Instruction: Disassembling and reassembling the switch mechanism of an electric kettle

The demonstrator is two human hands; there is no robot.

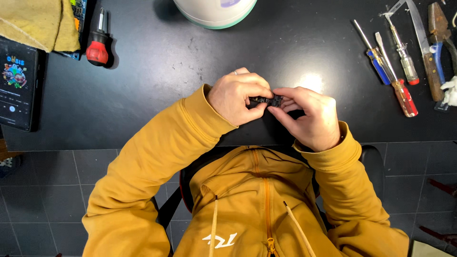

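the left hand and the right hand meet just above the near edge of the matte black tabletop, both pinching a small black plastic part between thumbs and fingertips; it sits between the two hands, mostly hidden, so its shape is hard to tell. the likeliest trouble, as i judge it, is the part slipping from so narrow a pinch and dropping past the table edge into the lap of the mustard yellow hooded sweatshirt or onto the dark tiled floor, where black on dark would be hard to find. the red-handled and blue-handled screwdrivers lie well apart to the right, a stubby red-and-black screwdriver to the left. no open container shows; the white rounded object with a green rim at the top edge is cut off, and whether it holds anything cannot be told.
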